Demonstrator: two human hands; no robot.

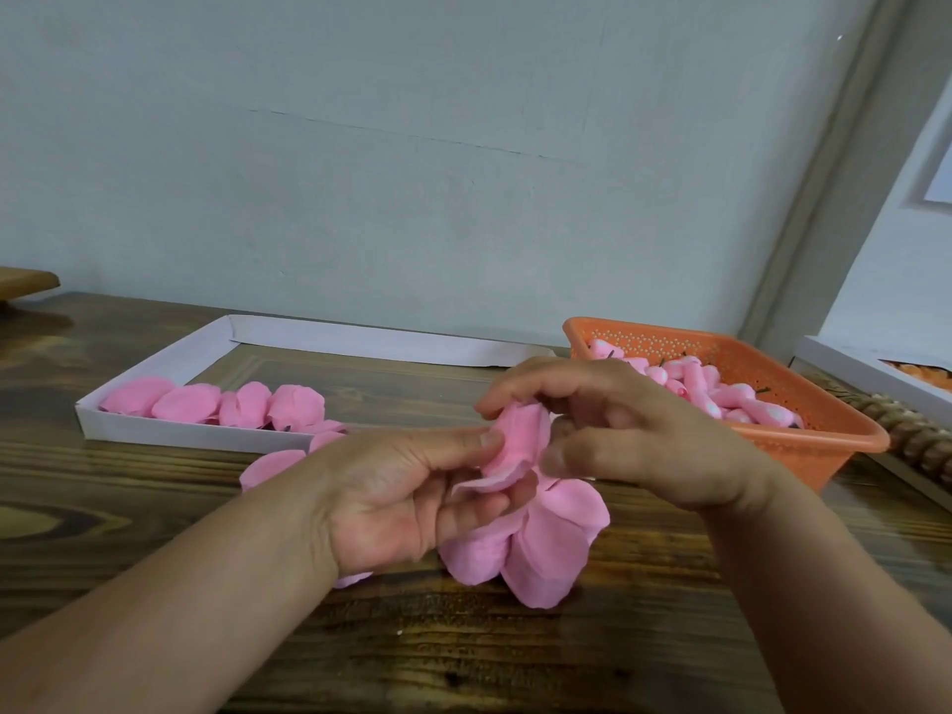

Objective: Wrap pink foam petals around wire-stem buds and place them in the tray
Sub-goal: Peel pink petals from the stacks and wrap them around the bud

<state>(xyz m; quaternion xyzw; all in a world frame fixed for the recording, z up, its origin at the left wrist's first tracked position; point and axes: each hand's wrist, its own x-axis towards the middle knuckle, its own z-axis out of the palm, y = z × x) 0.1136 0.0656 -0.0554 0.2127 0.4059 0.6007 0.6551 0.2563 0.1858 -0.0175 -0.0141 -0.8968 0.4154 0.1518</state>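
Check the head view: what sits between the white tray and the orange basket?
In the head view, the right hand and the pink petal it pinches with the left hand fill the gap between the white tray and orange basket.

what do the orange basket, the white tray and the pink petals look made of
The orange perforated basket looks like moulded plastic: even colour, smooth rim, regular rows of small holes. The shallow white tray looks like matte cardboard or paperboard: thin folded walls with creased corners. The pink petals between both hands look like thin soft foam, possibly crepe-like sheet: matte, faintly crinkled, bending limply.
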